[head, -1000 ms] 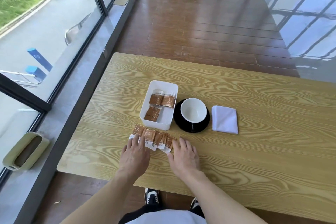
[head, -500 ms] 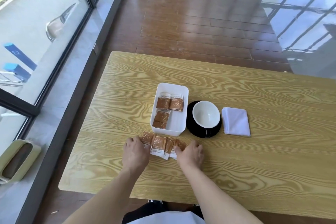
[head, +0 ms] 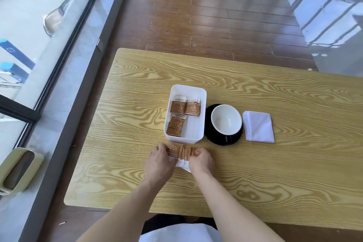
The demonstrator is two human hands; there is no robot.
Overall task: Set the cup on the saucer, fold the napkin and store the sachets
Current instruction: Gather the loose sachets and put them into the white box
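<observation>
Seen from the head view: a yellow wood-grain bench [head: 255, 163] beside a glass window wall on the left, brown plank floor beyond the far edge. Near the bench's middle, a white rectangular plastic tray [head: 185, 113], long axis running near to far, holding brown-and-white paper sachets [head: 184, 107] lying flat, two at the far end with white strips pointing far, more at the near left. Just right of the tray, a black round saucer [head: 224, 137] with a white-lined round cup [head: 226, 119] sitting on it, mouth up. Right of the saucer, close but apart, a white folded napkin [head: 258, 129], roughly square, flat on the bench. Just near of the tray, a fanned bunch of loose brown sachets [head: 181, 151], brown ends pointing far, white ends pointing near, row running left to right. Left hand [head: 160, 162] at the bunch's left end, right hand [head: 201, 160] at its right end, fingers of both curled in and pinching the bunch between them. Pale green bin [head: 17, 171] on the floor at far left.
</observation>
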